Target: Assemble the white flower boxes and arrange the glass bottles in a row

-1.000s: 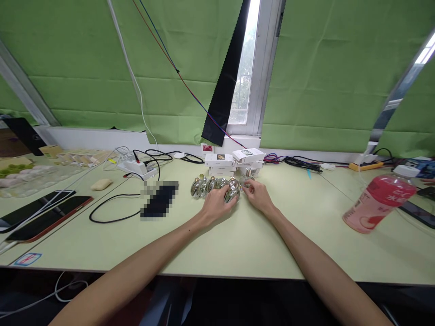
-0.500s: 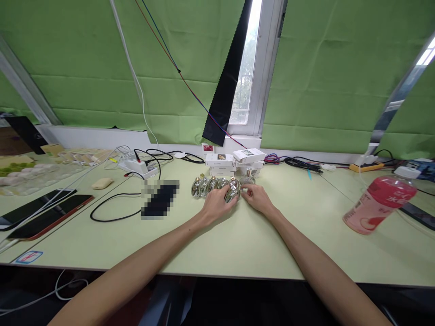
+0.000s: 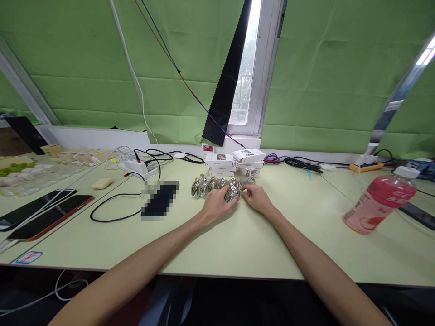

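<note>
Several round, shiny glass bottles with gold-coloured necks stand in a close row on the table, among them a bottle (image 3: 212, 182) near the middle. My left hand (image 3: 216, 202) is closed around the lower part of the front right glass bottle (image 3: 234, 184), thumb on its near side. My right hand (image 3: 257, 198) rests at that bottle's right side. Its fingers are curled and its fingertips close together; what lies between them is hidden. Just behind my right fingers stands another clear bottle (image 3: 247, 179) with a silvery top.
White boxes (image 3: 219, 160) are stacked behind the bottles. To the right stands a pink drink bottle (image 3: 379, 204). On the left lie a blurred-out dark object (image 3: 160, 199), phones (image 3: 50, 217), a power strip (image 3: 142, 168) and cables. The table edge (image 3: 234, 275) runs before me.
My right fingertips have drawn slightly closer together beside the bottle. My left hand and the row of bottles look unmoved.
</note>
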A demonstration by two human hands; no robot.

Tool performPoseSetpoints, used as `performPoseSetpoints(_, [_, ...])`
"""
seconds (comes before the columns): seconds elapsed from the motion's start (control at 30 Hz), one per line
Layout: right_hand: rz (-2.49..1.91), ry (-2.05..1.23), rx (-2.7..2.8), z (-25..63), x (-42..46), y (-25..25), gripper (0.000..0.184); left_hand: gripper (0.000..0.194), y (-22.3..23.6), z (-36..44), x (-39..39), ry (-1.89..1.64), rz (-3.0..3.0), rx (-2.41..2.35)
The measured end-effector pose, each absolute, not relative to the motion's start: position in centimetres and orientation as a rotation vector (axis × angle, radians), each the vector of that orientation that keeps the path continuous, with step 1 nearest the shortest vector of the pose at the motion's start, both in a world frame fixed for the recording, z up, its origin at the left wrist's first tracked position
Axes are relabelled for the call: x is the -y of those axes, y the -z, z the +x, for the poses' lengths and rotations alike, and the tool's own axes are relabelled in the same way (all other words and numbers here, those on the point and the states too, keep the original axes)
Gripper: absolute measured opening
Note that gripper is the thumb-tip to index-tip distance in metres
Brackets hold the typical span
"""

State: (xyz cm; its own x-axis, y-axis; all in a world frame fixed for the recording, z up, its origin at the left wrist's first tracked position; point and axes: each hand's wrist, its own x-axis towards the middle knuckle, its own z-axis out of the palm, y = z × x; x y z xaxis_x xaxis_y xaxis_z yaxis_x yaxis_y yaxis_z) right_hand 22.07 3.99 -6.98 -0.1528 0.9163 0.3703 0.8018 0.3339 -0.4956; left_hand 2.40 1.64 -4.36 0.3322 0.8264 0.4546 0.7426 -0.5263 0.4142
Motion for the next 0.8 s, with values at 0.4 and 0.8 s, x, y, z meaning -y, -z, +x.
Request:
performPoseSetpoints(0.4, [-1.502,-0.248,1.986,22.01,-3.86,6.80,0.028,0.026,4.65,2.36,-1.79,-0.971,2.479,-1.452])
performPoseSetpoints(0.8, [-1.508,-0.240,2.017,22.05,-4.04,7.01,0.017,0.026,4.66,2.35,-1.78,-0.977,2.483,-1.439])
